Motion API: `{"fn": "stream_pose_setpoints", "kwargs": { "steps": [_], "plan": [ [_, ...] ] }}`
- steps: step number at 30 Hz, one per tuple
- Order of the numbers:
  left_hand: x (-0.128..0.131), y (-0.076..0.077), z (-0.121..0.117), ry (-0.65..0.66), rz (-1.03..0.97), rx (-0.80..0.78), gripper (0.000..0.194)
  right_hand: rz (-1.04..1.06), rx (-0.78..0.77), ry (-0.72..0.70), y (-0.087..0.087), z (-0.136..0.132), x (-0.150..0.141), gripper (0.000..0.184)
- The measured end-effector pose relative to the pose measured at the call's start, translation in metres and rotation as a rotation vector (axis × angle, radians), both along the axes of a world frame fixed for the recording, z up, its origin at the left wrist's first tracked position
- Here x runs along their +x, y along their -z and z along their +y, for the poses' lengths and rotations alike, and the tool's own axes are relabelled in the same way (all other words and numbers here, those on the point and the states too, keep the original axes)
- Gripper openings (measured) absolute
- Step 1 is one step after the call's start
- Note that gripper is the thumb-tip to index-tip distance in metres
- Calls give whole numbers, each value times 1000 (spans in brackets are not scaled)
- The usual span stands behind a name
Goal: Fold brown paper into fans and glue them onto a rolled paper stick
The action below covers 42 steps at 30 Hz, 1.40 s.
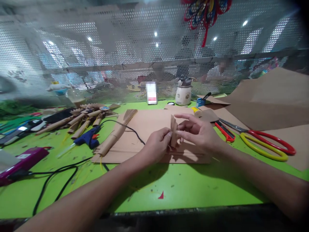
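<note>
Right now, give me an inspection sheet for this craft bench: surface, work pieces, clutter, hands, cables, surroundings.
Surface: green table, scattered with small scraps; brown cardboard sheet lies under the hands.
Work pieces: folded brown paper piece held upright between both hands.
Clutter: rolled paper tube, pile of paper rolls, blue glue gun, red-and-yellow scissors, red utility knife, cream jug, magenta box.
Hands: left hand and right hand both pinch the paper piece.
Cables: black cable loops across the table's left side.
Surroundings: perforated metal screen behind; red ornament hanging above.
</note>
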State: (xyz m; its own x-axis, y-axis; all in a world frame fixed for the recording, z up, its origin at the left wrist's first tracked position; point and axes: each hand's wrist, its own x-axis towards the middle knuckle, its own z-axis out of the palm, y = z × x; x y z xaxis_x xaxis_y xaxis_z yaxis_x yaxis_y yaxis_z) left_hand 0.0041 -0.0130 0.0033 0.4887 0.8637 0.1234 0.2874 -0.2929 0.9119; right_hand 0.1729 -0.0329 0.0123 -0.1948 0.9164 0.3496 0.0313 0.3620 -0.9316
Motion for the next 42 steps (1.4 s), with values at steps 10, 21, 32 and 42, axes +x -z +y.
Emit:
{"fn": "stream_pose_setpoints", "kwargs": {
  "steps": [10,21,32,42],
  "plan": [
    [-2,7,0,33,20,70,26,-134,159,152,7,2,-2,40],
    [-3,5,-6,48,150,253,23,-142,152,117,14,3,-3,43],
    [-5,7,0,89,169,206,26,-129,78,79,10,2,-2,48],
    [-1,8,4,209,-197,-179,34,-68,-85,11,1,6,1,58]
  ]
}}
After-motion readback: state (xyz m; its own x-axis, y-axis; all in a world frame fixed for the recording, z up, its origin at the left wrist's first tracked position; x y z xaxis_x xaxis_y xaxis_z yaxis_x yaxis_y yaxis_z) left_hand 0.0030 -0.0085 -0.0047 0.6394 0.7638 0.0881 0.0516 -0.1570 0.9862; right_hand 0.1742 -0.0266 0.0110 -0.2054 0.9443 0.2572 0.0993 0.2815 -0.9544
